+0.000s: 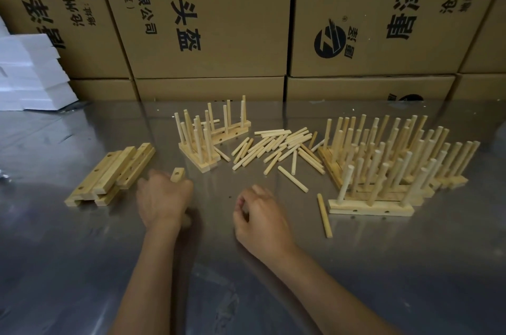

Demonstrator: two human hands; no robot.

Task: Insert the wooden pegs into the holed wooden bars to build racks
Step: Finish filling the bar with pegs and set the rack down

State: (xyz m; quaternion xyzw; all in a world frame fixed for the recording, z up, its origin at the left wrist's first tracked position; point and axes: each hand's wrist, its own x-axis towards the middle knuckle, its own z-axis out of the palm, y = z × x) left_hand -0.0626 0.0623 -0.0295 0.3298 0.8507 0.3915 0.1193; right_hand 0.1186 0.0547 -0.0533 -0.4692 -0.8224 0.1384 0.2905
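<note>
My left hand grips a holed wooden bar; one end with a hole sticks out past my fingers, the rest is hidden under the hand. My right hand hovers over the table with fingers loosely curled, and I cannot see anything in it. A pile of loose wooden pegs lies beyond both hands. A stack of bare holed bars sits to the left. One single peg lies right of my right hand.
Several finished racks with upright pegs crowd the right side, the nearest one in front. Two more racks stand at the centre back. Cardboard boxes wall the far edge of the metal table; white foam blocks sit far left.
</note>
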